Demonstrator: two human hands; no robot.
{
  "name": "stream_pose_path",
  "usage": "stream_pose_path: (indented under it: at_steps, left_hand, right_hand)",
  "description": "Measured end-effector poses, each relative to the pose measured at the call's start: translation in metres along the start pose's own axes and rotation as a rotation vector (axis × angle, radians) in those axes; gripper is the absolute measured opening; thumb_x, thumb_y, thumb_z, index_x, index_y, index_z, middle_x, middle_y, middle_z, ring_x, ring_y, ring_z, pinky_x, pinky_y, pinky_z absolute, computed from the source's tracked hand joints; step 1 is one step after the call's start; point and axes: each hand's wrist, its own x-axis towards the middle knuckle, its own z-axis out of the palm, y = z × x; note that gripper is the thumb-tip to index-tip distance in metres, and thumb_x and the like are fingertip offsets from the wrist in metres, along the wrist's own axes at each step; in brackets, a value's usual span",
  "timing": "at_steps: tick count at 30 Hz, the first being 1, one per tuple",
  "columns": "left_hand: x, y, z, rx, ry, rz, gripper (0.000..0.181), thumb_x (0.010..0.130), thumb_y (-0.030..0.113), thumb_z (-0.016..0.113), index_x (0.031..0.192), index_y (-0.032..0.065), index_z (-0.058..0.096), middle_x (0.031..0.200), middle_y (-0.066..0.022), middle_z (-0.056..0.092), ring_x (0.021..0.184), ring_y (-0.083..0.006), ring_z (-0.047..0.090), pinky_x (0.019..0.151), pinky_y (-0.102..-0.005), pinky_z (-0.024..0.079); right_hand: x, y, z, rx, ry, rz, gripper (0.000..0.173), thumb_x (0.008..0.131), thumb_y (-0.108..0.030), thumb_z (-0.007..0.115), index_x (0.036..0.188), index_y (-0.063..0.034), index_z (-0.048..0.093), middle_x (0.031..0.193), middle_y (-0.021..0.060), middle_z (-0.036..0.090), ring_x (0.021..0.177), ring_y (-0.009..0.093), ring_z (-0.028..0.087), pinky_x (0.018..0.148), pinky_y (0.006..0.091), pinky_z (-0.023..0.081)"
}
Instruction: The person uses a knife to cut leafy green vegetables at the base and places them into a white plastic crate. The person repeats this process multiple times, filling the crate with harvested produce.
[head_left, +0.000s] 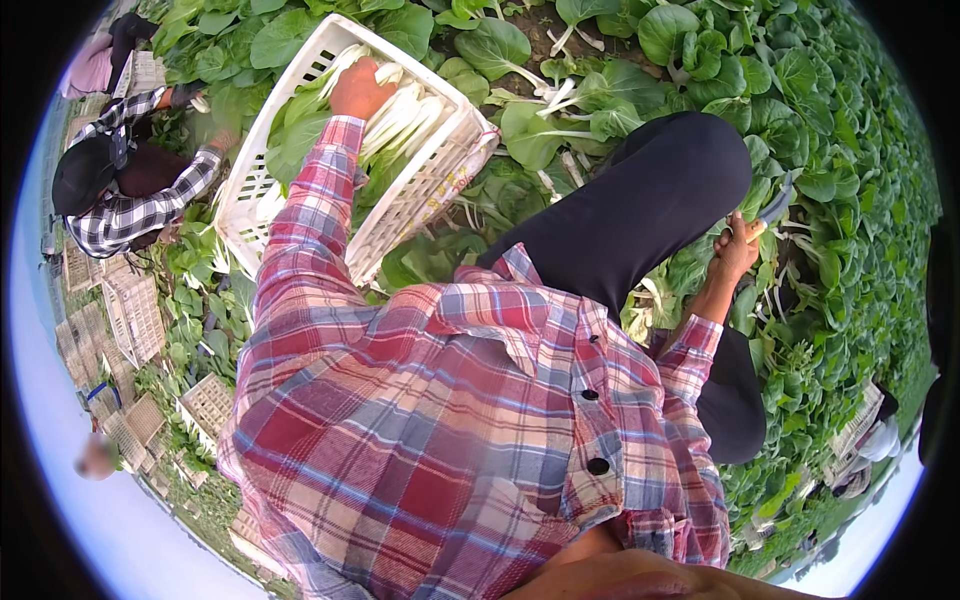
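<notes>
A white plastic crate (439, 82) stands tilted in view at upper left, with bok choy (409, 120) laid in it, pale stalks side by side. My left hand (361, 90) is down inside the crate, curled over the stalks; a stalk end pokes out beside it and its fingertips are hidden. Over on the right, beyond my bent knee, my right hand (736, 246) grips the light-coloured handle of a sickle (776, 202). Its curved metal blade points up and away, close to the growing leaves.
Cut bok choy (555, 97) lies on the soil beyond the crate. Dense standing plants (840, 135) fill the right side. At left, a person in a checked shirt (139, 202) bends over the plants, near several stacked crates (135, 315). More people are farther off.
</notes>
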Motion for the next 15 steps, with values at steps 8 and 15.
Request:
stream_pose_path:
  at_steps: [8,15]
  left_hand:
    - [-0.011,0.003,-0.01,-0.174,0.119,0.044,0.053,0.069,0.04,0.079,0.111,0.0088,0.071,0.105,-0.0166,0.064,0.097,-0.032,0.064,0.086,-0.0415,0.051]
    - [-0.038,0.024,-0.026,-0.76,0.14,0.087,0.047,0.073,0.033,0.081,0.112,0.009,0.07,0.1,-0.011,0.07,0.091,-0.021,0.067,0.084,-0.0335,0.051]
  right_hand:
    - [-0.047,-0.183,0.094,-0.205,-0.251,-0.534,0.018,0.094,-0.022,0.066,0.096,-0.0049,0.059,0.07,0.0001,0.055,0.049,0.004,0.044,0.042,0.0188,0.032]
    - [-0.13,-0.136,0.291,-0.831,-0.905,-1.239,0.029,0.088,-0.024,0.066,0.105,-0.006,0.053,0.073,0.0178,0.063,0.065,0.042,0.059,0.057,0.0469,0.046]
